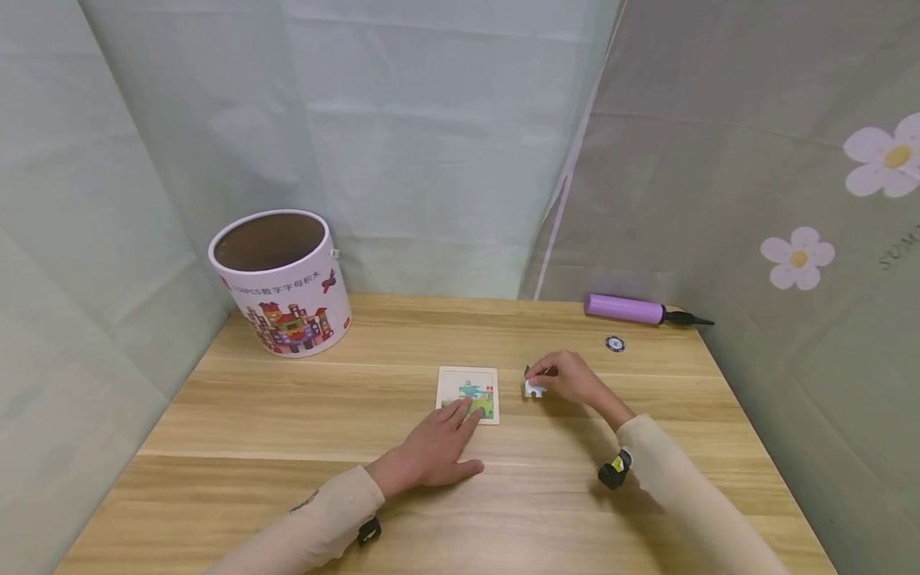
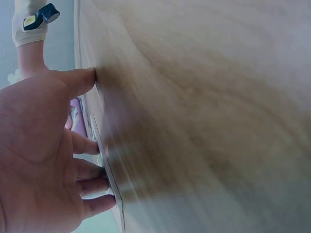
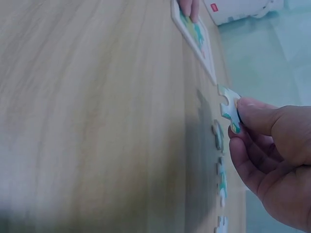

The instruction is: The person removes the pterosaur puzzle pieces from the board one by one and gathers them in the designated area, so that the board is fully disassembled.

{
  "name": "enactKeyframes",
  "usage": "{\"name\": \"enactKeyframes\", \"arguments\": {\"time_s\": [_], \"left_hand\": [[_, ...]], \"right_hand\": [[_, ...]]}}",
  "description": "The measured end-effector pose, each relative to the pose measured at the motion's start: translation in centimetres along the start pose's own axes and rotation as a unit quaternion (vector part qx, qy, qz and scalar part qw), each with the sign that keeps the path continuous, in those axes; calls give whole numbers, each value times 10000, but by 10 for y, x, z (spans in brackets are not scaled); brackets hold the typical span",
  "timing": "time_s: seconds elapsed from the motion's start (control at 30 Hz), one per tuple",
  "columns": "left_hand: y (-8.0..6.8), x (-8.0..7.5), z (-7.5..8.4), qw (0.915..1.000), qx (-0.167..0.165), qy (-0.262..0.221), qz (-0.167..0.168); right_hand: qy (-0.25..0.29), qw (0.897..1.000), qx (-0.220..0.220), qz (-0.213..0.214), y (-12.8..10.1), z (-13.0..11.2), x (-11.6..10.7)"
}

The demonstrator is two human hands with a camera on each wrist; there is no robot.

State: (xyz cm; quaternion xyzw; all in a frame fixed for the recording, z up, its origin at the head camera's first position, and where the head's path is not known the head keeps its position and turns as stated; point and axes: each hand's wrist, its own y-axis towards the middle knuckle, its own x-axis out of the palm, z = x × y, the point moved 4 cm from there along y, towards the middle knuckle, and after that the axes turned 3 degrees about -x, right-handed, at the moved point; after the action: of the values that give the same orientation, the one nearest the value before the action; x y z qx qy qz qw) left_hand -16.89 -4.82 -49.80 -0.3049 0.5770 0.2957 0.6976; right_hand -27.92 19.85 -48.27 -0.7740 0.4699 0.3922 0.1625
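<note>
My left hand (image 1: 438, 447) lies with straight fingers on a square jigsaw puzzle board (image 1: 449, 382), fingertips over its lower part. A partly filled green and teal picture shows inside the pale frame. To the right of the board, my right hand (image 1: 571, 379) pinches a white jigsaw piece (image 3: 229, 109) with touches of green and yellow between thumb and fingers. In the right wrist view this piece is tilted, held above the wood. Several loose jigsaw pieces (image 3: 222, 182) lie in a row beneath that hand; in the head view the hand mostly hides them.
At the back left stands a large white bucket (image 1: 295, 311) printed with colourful blocks. A purple pump (image 1: 625, 309) with a black nozzle lies along the back right edge, a dark round chip (image 1: 614, 344) in front of it. Fabric curtains (image 1: 431, 160) surround the wooden table (image 1: 287, 431).
</note>
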Motion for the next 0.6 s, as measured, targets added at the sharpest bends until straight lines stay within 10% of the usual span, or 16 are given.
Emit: {"name": "enactKeyframes", "arguments": {"time_s": [0.6], "left_hand": [[0, 0, -1, 9999, 8, -118, -10]], "right_hand": [[-512, 9985, -41, -171, -6, 5, 11]]}}
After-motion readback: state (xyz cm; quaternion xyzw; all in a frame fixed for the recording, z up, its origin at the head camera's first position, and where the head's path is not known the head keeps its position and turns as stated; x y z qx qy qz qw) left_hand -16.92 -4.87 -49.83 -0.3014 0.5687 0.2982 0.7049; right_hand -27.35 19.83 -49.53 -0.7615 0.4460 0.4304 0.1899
